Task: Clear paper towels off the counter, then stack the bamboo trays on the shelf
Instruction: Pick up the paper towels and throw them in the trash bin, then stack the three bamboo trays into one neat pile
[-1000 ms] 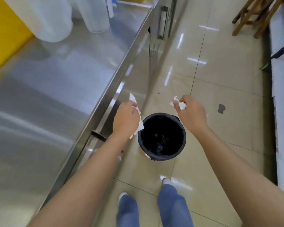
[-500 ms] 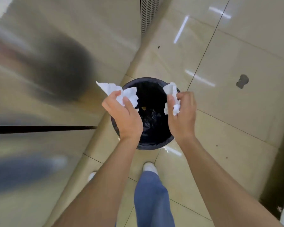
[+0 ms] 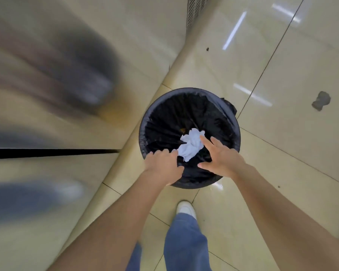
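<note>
While both hands hang over the black bin (image 3: 190, 106) in the middle of the frame, the crumpled paper towels (image 3: 191, 143) lie inside it. The left hand (image 3: 162, 167) is loosely curled and empty; the right hand (image 3: 221, 159) is spread wide.

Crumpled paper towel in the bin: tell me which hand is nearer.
Right. The right hand is spread open, its index fingertip overlapping the crumpled paper towel. The left hand sits beside it at the bin rim.
</note>
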Available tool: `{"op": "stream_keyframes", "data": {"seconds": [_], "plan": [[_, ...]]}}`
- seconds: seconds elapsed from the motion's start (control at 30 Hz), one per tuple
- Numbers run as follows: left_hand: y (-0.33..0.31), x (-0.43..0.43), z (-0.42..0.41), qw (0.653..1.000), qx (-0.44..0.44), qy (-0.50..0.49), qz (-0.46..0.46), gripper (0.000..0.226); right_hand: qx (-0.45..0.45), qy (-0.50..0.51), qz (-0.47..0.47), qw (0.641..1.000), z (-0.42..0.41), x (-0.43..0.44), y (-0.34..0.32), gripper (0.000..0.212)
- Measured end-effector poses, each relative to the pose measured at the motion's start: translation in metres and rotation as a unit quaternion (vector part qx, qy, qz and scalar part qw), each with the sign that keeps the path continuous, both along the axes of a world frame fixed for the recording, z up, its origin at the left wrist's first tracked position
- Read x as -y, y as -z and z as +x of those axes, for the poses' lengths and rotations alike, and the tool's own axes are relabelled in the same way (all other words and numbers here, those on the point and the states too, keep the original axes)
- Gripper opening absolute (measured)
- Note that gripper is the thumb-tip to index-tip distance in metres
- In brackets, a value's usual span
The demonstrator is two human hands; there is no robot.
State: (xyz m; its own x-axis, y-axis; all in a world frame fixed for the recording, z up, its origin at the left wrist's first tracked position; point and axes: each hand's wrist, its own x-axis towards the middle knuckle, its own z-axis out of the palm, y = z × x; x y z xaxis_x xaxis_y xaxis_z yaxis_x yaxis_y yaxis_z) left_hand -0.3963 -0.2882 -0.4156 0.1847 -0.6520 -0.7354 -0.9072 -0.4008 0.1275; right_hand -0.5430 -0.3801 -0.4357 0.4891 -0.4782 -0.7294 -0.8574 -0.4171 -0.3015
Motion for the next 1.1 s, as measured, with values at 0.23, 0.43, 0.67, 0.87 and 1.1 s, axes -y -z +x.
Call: {"op": "stream_keyframes", "data": {"seconds": [0.23, 0.43, 0.67, 0.87, 1.1], "plan": [[-0.169, 0.062, 0.059, 0.979, 0.007, -0.068, -0.192, 0.045, 0.061, -0.054, -0.065, 0.995, 0.055, 0.067, -0.176, 0.07], [-0.347, 0.058, 0.11, 0.926, 0.025, -0.115, -0.358, 0.045, 0.169, -0.068, -0.137, 0.974, 0.113, 0.081, -0.365, 0.067], [-0.489, -0.022, 0.187, 0.856, 0.089, -0.187, -0.474, 0.045, 0.315, -0.113, -0.193, 0.923, 0.194, 0.021, -0.512, 0.061], [-0.522, -0.138, 0.27, 0.819, 0.131, -0.288, -0.479, 0.048, 0.388, -0.129, -0.148, 0.901, 0.28, -0.055, -0.542, 0.055], [-0.485, -0.284, 0.324, 0.743, 0.187, -0.452, -0.456, 0.044, 0.403, -0.154, -0.107, 0.896, 0.362, -0.167, -0.497, 0.057]]}}
